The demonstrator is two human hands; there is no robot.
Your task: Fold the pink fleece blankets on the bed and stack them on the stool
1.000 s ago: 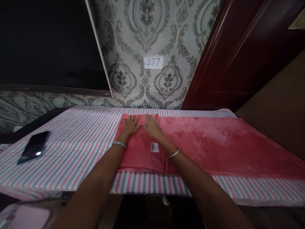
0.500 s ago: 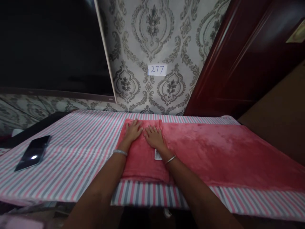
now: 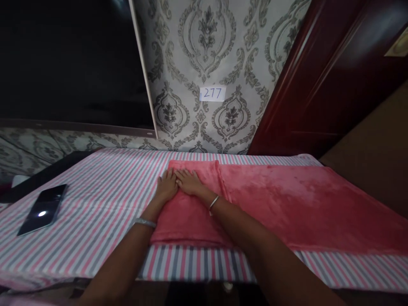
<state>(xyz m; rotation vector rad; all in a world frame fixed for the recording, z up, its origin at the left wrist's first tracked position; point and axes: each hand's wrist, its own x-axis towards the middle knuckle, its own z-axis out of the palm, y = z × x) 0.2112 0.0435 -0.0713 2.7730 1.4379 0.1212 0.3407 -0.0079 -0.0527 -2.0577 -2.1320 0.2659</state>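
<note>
A pink fleece cloth (image 3: 287, 204) lies spread along a table covered in a pink, grey and white striped sheet (image 3: 102, 199). The cloth's left end is folded over into a thicker panel (image 3: 188, 212). My left hand (image 3: 166, 187) rests flat on the left edge of that folded panel, fingers stretched out. Right beside it, touching, my right hand (image 3: 189, 182) lies flat on the panel with fingers pointing left. Both wrists wear thin bangles. Neither hand holds anything.
A dark phone (image 3: 43, 208) lies on the striped sheet at the left. Behind the table are patterned wallpaper with a small label reading 277 (image 3: 212, 93), a large dark screen (image 3: 63, 63) at upper left, and a dark red door (image 3: 318, 85) at right.
Both hands have slid left and toward me across the folded panel. They have come closer together, the right hand turning to point left. The white tag near my right wrist is now hidden.
</note>
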